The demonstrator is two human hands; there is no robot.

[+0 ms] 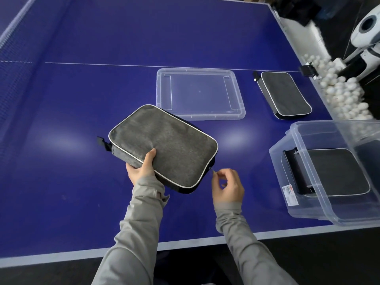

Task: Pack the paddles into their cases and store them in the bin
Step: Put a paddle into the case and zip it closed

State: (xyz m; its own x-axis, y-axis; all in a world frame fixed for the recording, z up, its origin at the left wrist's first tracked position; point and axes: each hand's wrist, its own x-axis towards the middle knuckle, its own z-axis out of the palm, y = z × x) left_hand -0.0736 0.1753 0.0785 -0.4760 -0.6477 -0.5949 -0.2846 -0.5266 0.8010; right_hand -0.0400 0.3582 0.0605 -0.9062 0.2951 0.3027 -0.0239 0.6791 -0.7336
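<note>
A grey paddle case (164,145) with white piping is tilted up off the blue table. My left hand (141,167) grips its near left edge, thumb on top. My right hand (226,186) pinches the small zipper pull at the case's near right corner. A second grey case (285,93) lies flat at the far right. A third case (337,171) lies inside the clear plastic bin (285,202) at the right edge of the table. No bare paddle is in view.
The bin's clear lid (200,116) lies flat on the table behind the held case. A trough of white balls (339,89) and a white machine (368,31) stand off the table's right side. The net (12,38) runs along the far left.
</note>
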